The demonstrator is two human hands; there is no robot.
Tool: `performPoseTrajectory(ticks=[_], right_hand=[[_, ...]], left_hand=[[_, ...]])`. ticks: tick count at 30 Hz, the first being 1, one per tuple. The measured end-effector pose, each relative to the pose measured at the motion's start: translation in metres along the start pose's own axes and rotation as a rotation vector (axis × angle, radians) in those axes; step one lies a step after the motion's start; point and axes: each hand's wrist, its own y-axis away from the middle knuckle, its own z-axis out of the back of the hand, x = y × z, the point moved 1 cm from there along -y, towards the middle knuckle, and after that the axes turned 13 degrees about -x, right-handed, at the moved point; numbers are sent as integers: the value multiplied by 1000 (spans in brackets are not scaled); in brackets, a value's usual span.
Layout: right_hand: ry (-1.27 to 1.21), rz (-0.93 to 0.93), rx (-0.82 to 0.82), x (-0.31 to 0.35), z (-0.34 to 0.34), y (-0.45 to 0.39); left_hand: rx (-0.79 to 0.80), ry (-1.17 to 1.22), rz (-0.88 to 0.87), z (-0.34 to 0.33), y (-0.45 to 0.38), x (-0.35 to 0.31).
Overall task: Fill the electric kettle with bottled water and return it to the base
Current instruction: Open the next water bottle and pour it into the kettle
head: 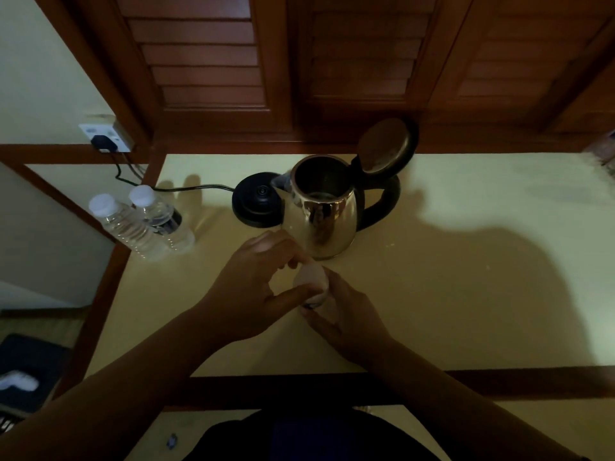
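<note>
The person holds a water bottle (311, 287) upright between both hands, close to the near side of the table. The left hand (256, 287) has its thumb and fingers curled on the white cap, as if to twist it; the right hand (346, 314) grips the body of the bottle lower down. Most of the bottle is hidden by the hands, so I cannot tell if the cap is already loose.

The electric kettle (321, 207) stands just beyond the bottle, almost touching the left fingers, with its lid (382, 146) swung up and the mouth open toward the ceiling. Its handle (382, 201) points to the right, so the right hand is the nearer one for lifting it later. I judge that the pour needs only a short lift and a tilt forward, away from the person.

The black base (256, 201) lies just left of the kettle, partly behind it, and its cord (186, 188) runs to a wall socket (106, 138). Two more sealed bottles (143, 221) stand at the left edge of the pale yellow table (466, 294). Behind are brown wooden shutters (199, 61), and the room is rather dim.
</note>
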Motion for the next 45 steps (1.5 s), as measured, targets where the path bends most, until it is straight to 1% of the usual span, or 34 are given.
performPoseTrajectory(ticks=[2, 5, 10, 14, 15, 17, 19, 20, 22, 27, 29, 32, 36, 38, 40, 43, 45], right_hand=[[-8, -6, 1, 1, -1, 1], [-4, 10, -10, -2, -2, 1], [-49, 40, -10, -2, -4, 1], [-60, 43, -21, -5, -5, 2], [-65, 39, -27, -3, -5, 2], [-77, 23, -38, -1, -4, 4], [-85, 1, -49, -2, -3, 4], [-91, -15, -57, -3, -3, 4], [-101, -37, -77, -4, -2, 3], [-151, -59, -142, 0, -3, 5], [-152, -76, -156, -1, -5, 6], [-161, -99, -168, 0, -3, 5], [-174, -134, -160, 3, -2, 4], [-172, -146, -147, 1, -2, 3], [-175, -160, -134, 0, -1, 1], [-195, -200, -124, -4, 0, -1], [-195, -227, -123, -7, -2, -3]], left_hand=[[-36, -40, 3, -1, 2, -4], [-48, -95, 20, -5, 3, -9], [-80, -236, -11, -8, 4, -15], [-152, -327, 53, -12, 8, -25], [-154, -303, 59, -12, 8, -24], [-113, -144, 72, -8, 7, -17], [-12, 44, 89, -1, 5, -7], [43, 99, 86, 3, 4, -3], [107, 144, 55, 8, 4, 3], [135, 172, 55, 12, 4, 8], [105, 157, 71, 10, 5, 7], [2, 108, 93, 5, 7, 2], [-126, 5, 55, 2, 10, -5], [-139, -8, 48, 1, 9, -7], [-88, 4, 66, 6, 6, -6], [57, 64, 68, 15, -2, -2], [124, 109, 48, 17, -6, -2]])
